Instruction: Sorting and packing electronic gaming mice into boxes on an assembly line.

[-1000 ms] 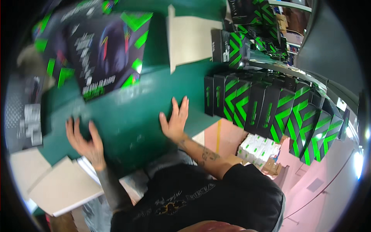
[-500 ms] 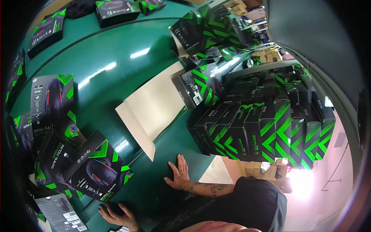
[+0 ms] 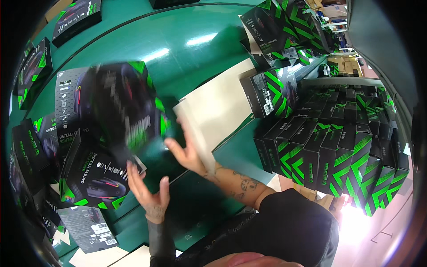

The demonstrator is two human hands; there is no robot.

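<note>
- Left hand (image 3: 151, 193): open, fingers extended and thumb apart. The fingertips lie at the right edge of a tilted lower box (image 3: 95, 175); we cannot tell whether they press on it.
- Right hand (image 3: 189, 153): open, thumb spread. We see it between a blurred black-and-green box (image 3: 126, 102) and the raised flap of a cream cardboard sheet (image 3: 229, 100); contact with either is unclear.
- Handling: we judge that the blurred box is best steadied with flat fingers on opposite faces, sparing its printed corners, and that the flap is best kept clear of the right wrist.
- Near left: we note a grey box panel (image 3: 91, 229) below the lower box, and more cartons crowded behind.
- Surface: the green table (image 3: 187, 62) is glossy, streaked with reflected light and crossed by a dark curved seam.
- Right: a row of upright boxes (image 3: 329, 151) stands beyond the sheet.
- Room: we find a grey panel (image 3: 387, 40) at upper right and a pinkish floor (image 3: 376, 242) below.
</note>
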